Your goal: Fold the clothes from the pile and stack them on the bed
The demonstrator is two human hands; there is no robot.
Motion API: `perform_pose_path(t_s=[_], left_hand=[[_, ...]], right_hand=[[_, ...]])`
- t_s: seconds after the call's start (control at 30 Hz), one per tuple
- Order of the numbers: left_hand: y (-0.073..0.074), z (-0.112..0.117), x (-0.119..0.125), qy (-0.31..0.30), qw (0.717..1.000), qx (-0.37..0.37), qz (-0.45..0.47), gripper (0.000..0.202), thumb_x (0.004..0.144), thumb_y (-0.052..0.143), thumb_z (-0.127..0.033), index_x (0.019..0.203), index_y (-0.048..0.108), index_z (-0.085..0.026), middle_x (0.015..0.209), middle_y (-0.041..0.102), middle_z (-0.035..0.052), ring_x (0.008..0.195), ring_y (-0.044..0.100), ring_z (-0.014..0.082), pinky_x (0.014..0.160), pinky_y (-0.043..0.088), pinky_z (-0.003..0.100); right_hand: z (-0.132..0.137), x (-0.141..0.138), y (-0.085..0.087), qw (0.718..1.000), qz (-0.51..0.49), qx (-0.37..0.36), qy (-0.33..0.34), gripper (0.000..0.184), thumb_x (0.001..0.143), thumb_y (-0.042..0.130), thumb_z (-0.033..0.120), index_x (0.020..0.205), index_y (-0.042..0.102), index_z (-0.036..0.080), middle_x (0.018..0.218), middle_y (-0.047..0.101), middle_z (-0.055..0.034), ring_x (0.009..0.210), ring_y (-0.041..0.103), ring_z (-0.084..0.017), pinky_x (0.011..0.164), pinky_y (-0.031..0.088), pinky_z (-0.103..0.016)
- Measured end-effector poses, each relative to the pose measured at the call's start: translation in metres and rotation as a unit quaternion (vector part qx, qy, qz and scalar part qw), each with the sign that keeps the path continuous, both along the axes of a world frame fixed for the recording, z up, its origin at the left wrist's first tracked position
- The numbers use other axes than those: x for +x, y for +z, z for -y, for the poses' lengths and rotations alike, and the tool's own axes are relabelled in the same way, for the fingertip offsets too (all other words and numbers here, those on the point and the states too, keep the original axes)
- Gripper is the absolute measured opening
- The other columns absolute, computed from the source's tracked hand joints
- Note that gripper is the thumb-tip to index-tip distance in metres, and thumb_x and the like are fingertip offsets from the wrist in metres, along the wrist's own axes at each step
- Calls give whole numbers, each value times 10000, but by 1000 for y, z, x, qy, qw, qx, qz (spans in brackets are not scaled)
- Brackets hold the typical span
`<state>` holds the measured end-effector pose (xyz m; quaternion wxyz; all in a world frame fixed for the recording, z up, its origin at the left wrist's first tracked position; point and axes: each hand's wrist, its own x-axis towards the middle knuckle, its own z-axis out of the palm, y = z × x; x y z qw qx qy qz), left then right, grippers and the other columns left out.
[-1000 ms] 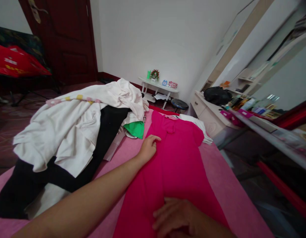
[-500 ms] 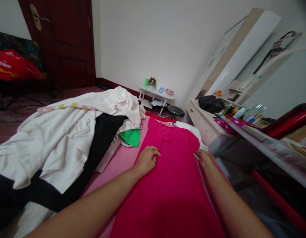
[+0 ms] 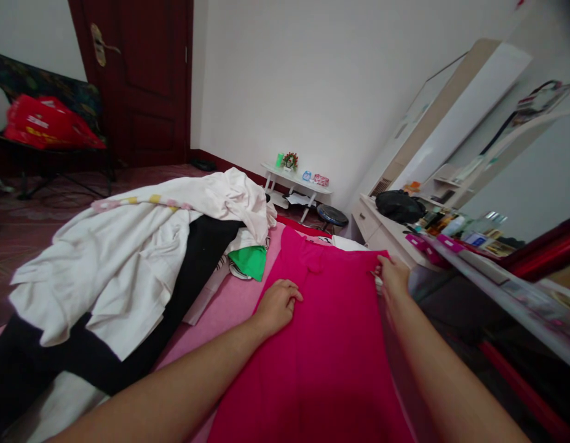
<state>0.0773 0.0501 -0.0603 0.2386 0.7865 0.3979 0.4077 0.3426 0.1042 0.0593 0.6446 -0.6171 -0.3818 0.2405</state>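
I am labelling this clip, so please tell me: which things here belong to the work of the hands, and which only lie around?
In use:
pink garment
left hand, resting on it
right hand, gripping its right edge

Lying about:
white clothes
black garment
green cloth
small white table
black bag

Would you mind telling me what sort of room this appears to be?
Probably a home bedroom: a pile of clothes lies on a pink-covered bed, with a dressing table of cosmetics beside it.
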Motion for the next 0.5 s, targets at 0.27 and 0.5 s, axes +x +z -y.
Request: perform_pose_path(t_s=[0.27, 0.5], left_hand=[[0, 1, -2, 1, 1000, -7, 26, 363, 712, 495, 7, 958, 678, -187, 1014, 666, 47, 1016, 570, 196, 954, 424, 328], [-1, -11, 4, 85, 995, -40, 47, 608, 742, 540, -63, 1334, 459, -176, 1164, 584, 109, 999, 592, 200, 917, 458, 334]], right_hand=[[126, -67, -13, 869, 374, -73, 315, 460, 787, 603, 311, 1243, 565, 261, 1282, 579, -83, 1130, 574, -234, 980, 458, -427], [234, 23, -85, 828, 489, -238, 138, 552, 709, 607, 438, 1236, 587, 274, 1302, 567, -104, 1221, 510, -318, 1030, 416, -479]])
